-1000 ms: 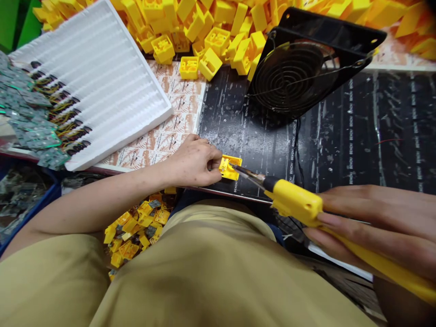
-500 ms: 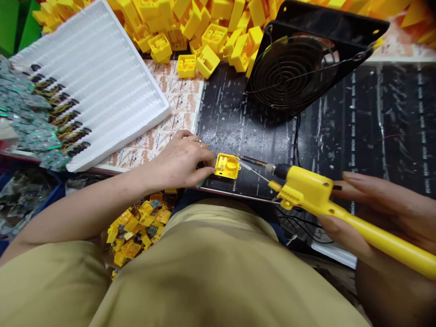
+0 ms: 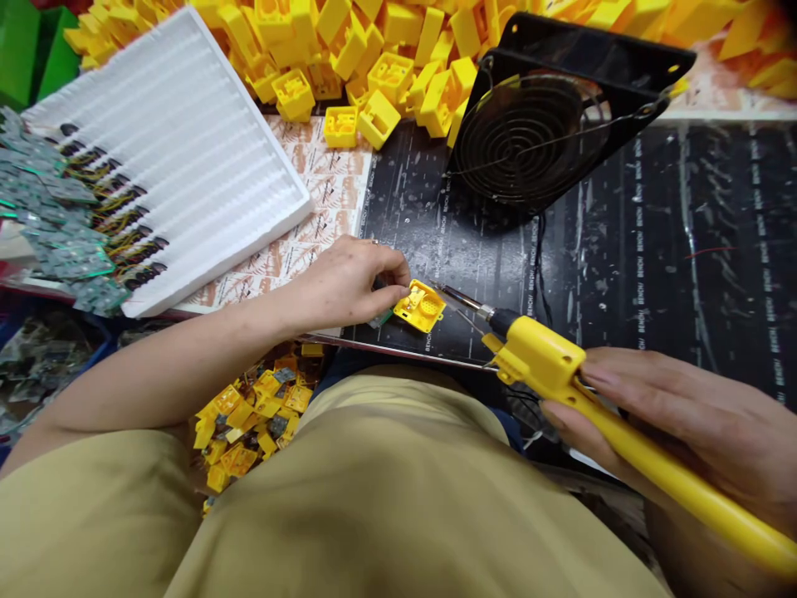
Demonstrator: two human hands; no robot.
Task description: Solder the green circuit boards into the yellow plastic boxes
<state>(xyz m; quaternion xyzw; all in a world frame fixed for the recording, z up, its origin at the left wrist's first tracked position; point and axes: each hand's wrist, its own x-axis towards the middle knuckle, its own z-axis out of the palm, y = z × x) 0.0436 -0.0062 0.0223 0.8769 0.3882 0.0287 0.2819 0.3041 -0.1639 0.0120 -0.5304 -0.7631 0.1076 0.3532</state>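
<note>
My right hand [image 3: 672, 415] grips a yellow soldering iron [image 3: 548, 353] with a trigger-like feeder under its front. Its metal tip points left, close to the right side of a small open yellow plastic housing [image 3: 429, 303] near the bench's front edge. The housing has a perforated round part and small fittings inside. At its upper left edge, my left hand [image 3: 364, 282] has thumb and forefinger pinched together; what lies between them is hidden. Part of a green circuit board [image 3: 381, 318] shows beneath that hand.
A black fan [image 3: 529, 124] stands behind the housing on the dark bench mat [image 3: 660, 249]. Yellow housings [image 3: 379, 116] are heaped along the back. To the left lies a white ridged foam tray [image 3: 205, 158] beside stacked circuit boards [image 3: 56, 216]. More yellow pieces [image 3: 249, 423] sit below the bench edge.
The housing has turned clockwise and shifted slightly right. My left fingers have moved right to its upper left edge. The soldering iron has come a little left and my right-hand grip has shifted forward.
</note>
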